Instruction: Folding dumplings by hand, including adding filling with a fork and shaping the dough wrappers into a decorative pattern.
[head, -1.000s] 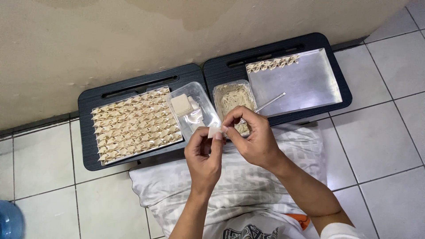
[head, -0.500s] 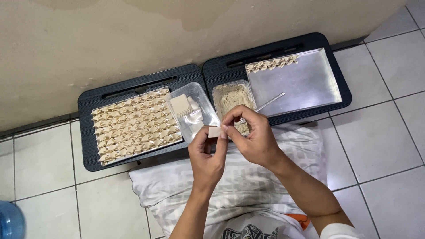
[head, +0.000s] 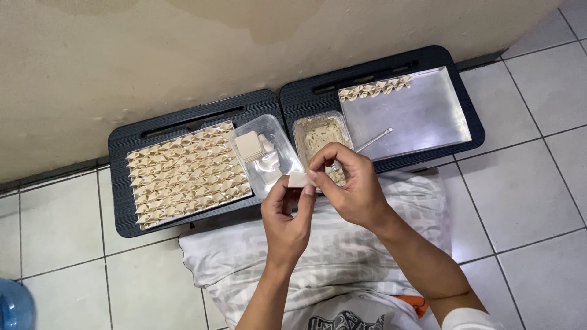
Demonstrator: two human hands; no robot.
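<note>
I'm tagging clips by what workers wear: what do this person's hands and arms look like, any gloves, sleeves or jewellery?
Both the left hand and the right hand are bare: no gloves, and no rings or watch that show. Both forearms are uncovered. The only clothing on an arm is a white sleeve edge at the right elbow, at the bottom of the picture.

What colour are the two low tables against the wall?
Black, both low tables, with a slot near the wall edge. The head view shows them clearly.

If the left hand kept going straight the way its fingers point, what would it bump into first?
Probably the clear plastic container holding square wrappers, just beyond the small folded wrapper pinched by the left hand and right hand. Height is unclear, so it might pass above.
</note>
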